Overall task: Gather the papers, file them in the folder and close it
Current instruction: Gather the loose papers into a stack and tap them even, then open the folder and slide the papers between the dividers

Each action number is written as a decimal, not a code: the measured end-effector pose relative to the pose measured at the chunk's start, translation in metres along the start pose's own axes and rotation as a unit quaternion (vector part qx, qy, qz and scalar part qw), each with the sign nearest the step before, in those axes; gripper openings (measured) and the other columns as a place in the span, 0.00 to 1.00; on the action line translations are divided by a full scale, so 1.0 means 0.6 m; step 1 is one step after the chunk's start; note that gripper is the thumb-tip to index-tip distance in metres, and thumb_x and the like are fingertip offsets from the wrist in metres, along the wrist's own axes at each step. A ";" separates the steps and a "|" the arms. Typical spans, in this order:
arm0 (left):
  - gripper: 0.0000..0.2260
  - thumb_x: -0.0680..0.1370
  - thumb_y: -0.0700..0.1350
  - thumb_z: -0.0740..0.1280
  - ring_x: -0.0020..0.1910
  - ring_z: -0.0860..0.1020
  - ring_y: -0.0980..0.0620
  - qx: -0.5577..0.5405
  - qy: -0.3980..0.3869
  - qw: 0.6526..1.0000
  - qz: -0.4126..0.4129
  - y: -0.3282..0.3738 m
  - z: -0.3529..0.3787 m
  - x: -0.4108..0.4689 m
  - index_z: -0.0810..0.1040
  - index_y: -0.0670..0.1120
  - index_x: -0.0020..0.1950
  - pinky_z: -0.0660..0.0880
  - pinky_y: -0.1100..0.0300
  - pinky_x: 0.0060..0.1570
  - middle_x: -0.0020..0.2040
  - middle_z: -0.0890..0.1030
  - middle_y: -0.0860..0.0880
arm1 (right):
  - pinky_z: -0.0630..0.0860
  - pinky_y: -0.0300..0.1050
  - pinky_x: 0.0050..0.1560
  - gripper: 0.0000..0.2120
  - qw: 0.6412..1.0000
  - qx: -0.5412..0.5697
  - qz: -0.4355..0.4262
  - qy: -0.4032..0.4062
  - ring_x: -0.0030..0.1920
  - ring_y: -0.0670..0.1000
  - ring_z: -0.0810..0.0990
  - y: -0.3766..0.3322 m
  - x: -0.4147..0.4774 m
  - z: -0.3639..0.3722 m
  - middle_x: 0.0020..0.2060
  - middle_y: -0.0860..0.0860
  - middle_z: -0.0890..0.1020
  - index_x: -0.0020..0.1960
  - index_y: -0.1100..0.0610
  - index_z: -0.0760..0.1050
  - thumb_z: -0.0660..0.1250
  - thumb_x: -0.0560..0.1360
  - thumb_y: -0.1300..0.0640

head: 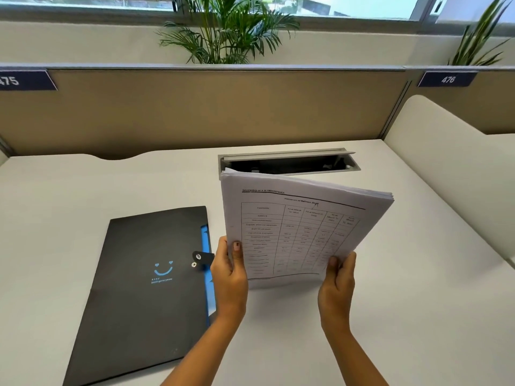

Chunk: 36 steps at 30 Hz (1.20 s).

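Observation:
A thick stack of white printed papers (295,218) stands on its bottom edge on the white desk, tilted back, a table printed on the top sheet. My left hand (230,270) grips the stack's lower left edge, thumb on the front. My right hand (338,282) grips its lower right corner. To the left lies a black folder (147,291) with a blue smiley logo, lying flat and closed, its snap tab (202,257) at the right edge, blue inner edge showing.
An open grey cable tray (289,162) is sunk into the white desk (404,316) just behind the papers. A tan partition (209,107) closes off the back, a white divider (451,168) the right side. Plants stand behind the partition.

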<state>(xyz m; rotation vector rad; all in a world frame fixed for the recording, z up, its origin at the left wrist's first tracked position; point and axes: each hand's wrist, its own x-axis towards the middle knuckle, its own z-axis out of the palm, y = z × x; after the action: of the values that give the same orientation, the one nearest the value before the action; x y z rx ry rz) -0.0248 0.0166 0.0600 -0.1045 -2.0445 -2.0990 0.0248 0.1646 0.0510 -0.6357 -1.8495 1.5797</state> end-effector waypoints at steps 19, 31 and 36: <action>0.11 0.80 0.47 0.60 0.47 0.83 0.54 0.129 -0.003 0.978 -0.162 0.038 -0.137 0.049 0.80 0.49 0.57 0.80 0.54 0.51 0.50 0.85 0.52 | 0.81 0.37 0.40 0.08 0.981 -0.003 0.079 -0.176 0.43 0.47 0.84 -0.007 -0.002 0.001 0.45 0.47 0.86 0.50 0.54 0.79 0.62 0.78 0.61; 0.38 0.74 0.53 0.68 0.75 0.55 0.36 0.546 -0.043 0.821 -0.163 -0.055 -0.173 -0.018 0.57 0.31 0.73 0.54 0.45 0.75 0.75 0.57 0.33 | 0.78 0.48 0.53 0.10 0.962 0.006 0.230 -0.148 0.50 0.52 0.83 0.015 -0.007 0.019 0.50 0.50 0.85 0.54 0.55 0.80 0.61 0.78 0.61; 0.49 0.70 0.65 0.65 0.76 0.47 0.35 0.594 -0.044 0.773 -0.217 -0.049 -0.144 -0.029 0.49 0.34 0.75 0.46 0.34 0.71 0.78 0.50 0.37 | 0.77 0.46 0.50 0.10 0.960 0.005 0.243 -0.141 0.50 0.51 0.83 0.016 -0.003 0.019 0.49 0.49 0.84 0.55 0.54 0.79 0.61 0.78 0.61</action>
<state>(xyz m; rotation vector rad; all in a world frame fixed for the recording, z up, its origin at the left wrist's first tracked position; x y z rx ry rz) -0.0054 -0.0669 0.0249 0.5101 -3.2242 -0.5292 0.0179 0.1571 0.0404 -0.9576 -1.9866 2.0836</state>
